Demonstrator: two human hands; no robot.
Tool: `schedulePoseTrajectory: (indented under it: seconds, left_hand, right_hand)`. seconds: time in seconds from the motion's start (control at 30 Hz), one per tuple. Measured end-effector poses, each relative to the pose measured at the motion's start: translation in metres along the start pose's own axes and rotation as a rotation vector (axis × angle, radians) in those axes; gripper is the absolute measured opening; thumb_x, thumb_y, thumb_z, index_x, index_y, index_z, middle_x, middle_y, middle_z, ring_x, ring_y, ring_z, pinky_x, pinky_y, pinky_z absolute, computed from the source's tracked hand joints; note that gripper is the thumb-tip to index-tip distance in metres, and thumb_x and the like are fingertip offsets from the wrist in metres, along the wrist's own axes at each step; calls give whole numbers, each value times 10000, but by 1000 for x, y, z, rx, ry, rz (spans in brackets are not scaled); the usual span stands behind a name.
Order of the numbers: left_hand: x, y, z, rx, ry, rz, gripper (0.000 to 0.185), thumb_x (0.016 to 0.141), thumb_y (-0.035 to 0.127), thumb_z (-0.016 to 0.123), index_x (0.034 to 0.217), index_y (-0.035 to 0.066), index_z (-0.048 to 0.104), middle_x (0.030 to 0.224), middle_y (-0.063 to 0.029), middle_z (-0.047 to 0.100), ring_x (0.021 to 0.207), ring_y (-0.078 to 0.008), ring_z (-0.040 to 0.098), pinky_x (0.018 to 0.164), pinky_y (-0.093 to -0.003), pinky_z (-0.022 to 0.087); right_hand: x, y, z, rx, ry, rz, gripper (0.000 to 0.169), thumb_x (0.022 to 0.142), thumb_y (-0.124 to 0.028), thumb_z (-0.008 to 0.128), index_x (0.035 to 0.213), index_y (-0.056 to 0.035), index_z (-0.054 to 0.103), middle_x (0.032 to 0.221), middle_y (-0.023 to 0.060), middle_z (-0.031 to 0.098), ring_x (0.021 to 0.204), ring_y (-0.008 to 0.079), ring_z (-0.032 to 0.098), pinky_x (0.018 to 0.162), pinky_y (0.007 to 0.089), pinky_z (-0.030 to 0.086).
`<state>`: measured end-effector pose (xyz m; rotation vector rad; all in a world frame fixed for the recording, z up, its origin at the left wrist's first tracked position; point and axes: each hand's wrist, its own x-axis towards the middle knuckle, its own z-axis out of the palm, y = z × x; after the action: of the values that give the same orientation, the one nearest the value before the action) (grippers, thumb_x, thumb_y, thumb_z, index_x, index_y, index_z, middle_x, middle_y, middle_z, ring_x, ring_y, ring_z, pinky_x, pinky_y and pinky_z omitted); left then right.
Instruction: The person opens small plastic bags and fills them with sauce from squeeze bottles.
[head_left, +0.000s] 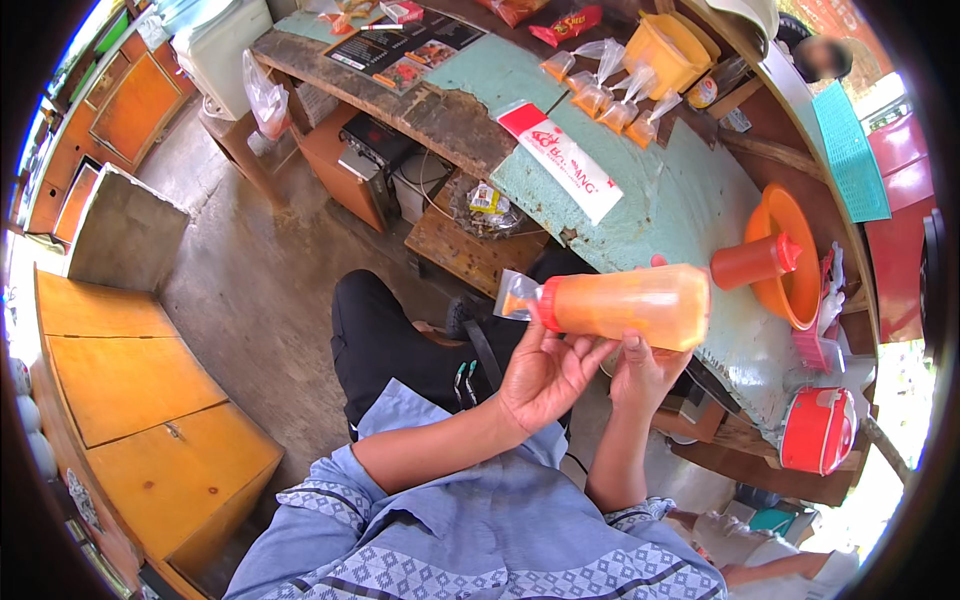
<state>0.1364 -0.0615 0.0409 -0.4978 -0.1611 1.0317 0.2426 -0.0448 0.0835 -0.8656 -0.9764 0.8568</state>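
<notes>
A translucent squeeze bottle (630, 304) of orange sauce lies sideways in the air over my lap, its red cap (550, 303) towards the left. My right hand (649, 367) grips it from below near its base. At the cap, my left hand (551, 367) holds the mouth of a small clear plastic bag (517, 296) against the bottle's tip. Some orange sauce shows inside that bag. The left hand's other fingers stretch beneath the bottle. Several knotted bags of orange sauce (616, 114) stand on the pale green counter (660, 217).
An orange basin (787, 255) and a red-capped sauce bottle (750, 261) stand on the counter's right. Nearer are a printed plastic packet (559, 161) and a yellow container (664, 56). A red rice cooker (817, 430) sits at the right end. Another person's arm (780, 568) shows at lower right.
</notes>
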Motion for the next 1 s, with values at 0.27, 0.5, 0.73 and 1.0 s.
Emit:
schedulePoseTrajectory:
  seconds: [0.27,0.5,0.73,1.0]
  left_hand:
    - [-9,-30,4,-186,-10,-195,675,945,510,552,1449,88,399,1468,-111,443,1395,-238,426,1180,-373,387]
    - [-12,-25,-2,-157,69,-156,662,934,532,553,1427,111,420,1450,-119,471,1329,-252,509,1098,-390,479]
    - [-11,-23,-8,-115,44,-154,655,941,574,507,1421,134,438,1435,-122,494,1291,-262,546,1053,-401,510]
    - [-11,-22,-7,-135,50,-162,662,938,569,514,1431,136,430,1435,-116,497,1286,-255,551,1047,-403,512]
  right_hand:
    - [-3,-18,0,-41,56,58,758,803,0,787,1434,34,368,1350,268,531,1211,367,590,1020,482,498]
    - [-9,-10,4,-42,102,87,740,795,42,778,1419,41,381,1332,257,550,1187,322,603,996,450,513]
    - [-10,-10,7,-76,88,84,744,785,64,778,1416,40,385,1323,244,562,1159,273,611,979,416,521]
    - [-10,-10,7,-71,103,109,769,775,59,793,1422,34,379,1327,241,563,1164,269,609,979,407,521]
